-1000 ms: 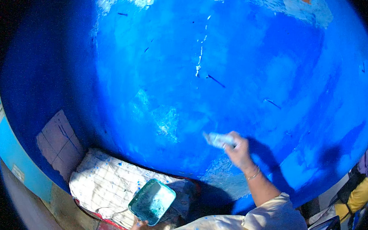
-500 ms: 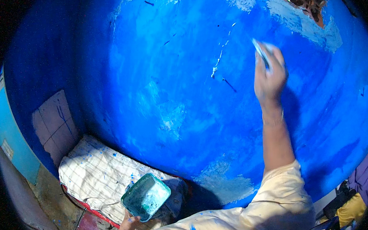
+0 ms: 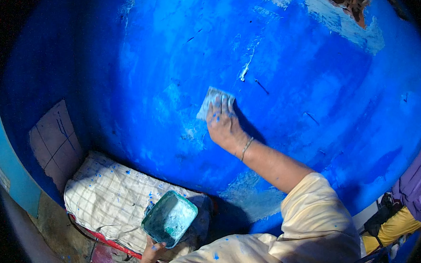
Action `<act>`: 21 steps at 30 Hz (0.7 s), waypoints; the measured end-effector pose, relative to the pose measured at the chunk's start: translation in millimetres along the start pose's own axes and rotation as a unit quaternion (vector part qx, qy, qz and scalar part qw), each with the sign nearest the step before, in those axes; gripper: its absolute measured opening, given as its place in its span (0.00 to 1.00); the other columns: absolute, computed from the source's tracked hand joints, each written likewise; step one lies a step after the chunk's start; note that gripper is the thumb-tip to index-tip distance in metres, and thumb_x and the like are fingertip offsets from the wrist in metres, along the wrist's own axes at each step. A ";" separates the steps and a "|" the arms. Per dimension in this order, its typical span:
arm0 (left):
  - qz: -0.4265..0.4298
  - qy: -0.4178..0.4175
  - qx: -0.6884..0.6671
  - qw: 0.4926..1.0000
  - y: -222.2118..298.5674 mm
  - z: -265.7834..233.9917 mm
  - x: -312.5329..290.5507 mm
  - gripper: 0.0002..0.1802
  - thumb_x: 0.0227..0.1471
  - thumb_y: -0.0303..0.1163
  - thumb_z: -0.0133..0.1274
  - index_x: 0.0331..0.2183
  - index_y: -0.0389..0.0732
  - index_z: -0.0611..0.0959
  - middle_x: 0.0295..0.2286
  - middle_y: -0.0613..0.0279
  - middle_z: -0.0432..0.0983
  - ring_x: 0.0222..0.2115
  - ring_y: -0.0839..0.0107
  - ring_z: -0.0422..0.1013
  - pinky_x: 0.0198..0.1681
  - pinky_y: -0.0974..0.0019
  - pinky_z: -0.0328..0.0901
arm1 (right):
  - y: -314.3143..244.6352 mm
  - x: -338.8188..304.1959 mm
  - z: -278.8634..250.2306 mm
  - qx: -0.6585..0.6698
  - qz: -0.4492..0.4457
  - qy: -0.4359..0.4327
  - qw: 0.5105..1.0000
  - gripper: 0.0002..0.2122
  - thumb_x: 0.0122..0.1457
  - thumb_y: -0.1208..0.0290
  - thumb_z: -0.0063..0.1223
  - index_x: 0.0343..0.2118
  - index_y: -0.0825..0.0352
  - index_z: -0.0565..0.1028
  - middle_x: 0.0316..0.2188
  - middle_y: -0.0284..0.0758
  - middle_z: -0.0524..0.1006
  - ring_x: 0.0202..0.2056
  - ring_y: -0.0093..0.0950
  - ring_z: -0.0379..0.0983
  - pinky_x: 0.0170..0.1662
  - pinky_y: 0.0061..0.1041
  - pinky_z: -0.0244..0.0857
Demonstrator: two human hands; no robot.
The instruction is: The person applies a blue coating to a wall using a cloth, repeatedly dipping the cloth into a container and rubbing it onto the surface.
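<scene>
My right hand (image 3: 225, 125) presses a thin, square grey scraper plate (image 3: 210, 99) flat against the blue wall (image 3: 294, 98). Its fingers lie over the plate's face, and blue and pale smears mark them. Low in front of me, my left hand (image 3: 153, 250) grips a green plastic tub (image 3: 155, 225) by its near side. White paste coats the tub's inside. Just up and right of the plate, a white streak of paste (image 3: 244, 72) runs along the wall beside a dark nail (image 3: 262, 86).
A bench-like thing under a checked white cloth (image 3: 111, 186), spotted blue, stands along the wall at lower left. Pinkish tiles (image 3: 56, 139) show behind it. A hole bares brick (image 3: 349, 3) at upper right. Yellow (image 3: 394, 229) and purple cloths (image 3: 418, 182) lie at lower right.
My right hand has come down and left from the upper right, and the plate now lies flat on the wall. The upper white streak looks thinner and smeared. My left hand still holds the tub.
</scene>
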State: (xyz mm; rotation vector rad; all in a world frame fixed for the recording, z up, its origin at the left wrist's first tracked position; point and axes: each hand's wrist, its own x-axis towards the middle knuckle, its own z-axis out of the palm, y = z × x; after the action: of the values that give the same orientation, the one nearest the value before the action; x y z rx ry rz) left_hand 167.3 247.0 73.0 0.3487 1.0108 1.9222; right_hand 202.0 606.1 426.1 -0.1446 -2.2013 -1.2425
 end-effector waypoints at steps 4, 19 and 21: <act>-0.012 0.018 -0.025 0.999 8.5 15.2 -3.4 0.58 0.27 0.27 0.60 0.60 0.45 0.48 0.53 0.57 0.57 0.53 0.57 0.58 0.53 0.55 0.59 | -12.2 -17.6 -15.4 0.225 0.094 -0.078 0.967 0.17 0.50 0.78 0.43 0.44 0.77 0.71 0.44 0.55 0.72 0.46 0.48 0.70 0.50 0.40 0.64; -0.030 0.018 -0.004 0.999 10.7 8.8 -3.6 0.57 0.26 0.28 0.60 0.59 0.46 0.50 0.51 0.57 0.59 0.52 0.59 0.58 0.54 0.57 0.56 | 25.7 13.4 -16.4 -0.040 0.043 0.014 0.998 0.19 0.53 0.73 0.40 0.45 0.80 0.69 0.45 0.59 0.69 0.49 0.50 0.66 0.54 0.43 0.59; -0.012 0.014 0.006 1.000 20.5 21.7 -6.5 0.56 0.27 0.28 0.59 0.59 0.46 0.50 0.51 0.57 0.59 0.52 0.59 0.58 0.53 0.58 0.57 | 5.1 -11.5 -25.5 0.059 0.067 -0.005 0.996 0.17 0.52 0.75 0.42 0.44 0.79 0.70 0.41 0.53 0.73 0.44 0.44 0.71 0.51 0.38 0.63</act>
State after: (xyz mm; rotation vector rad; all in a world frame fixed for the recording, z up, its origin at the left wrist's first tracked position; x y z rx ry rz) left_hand 171.5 247.6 103.3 0.3159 1.0412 1.9051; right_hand 224.7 590.5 433.3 -0.2473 -2.2278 -1.0380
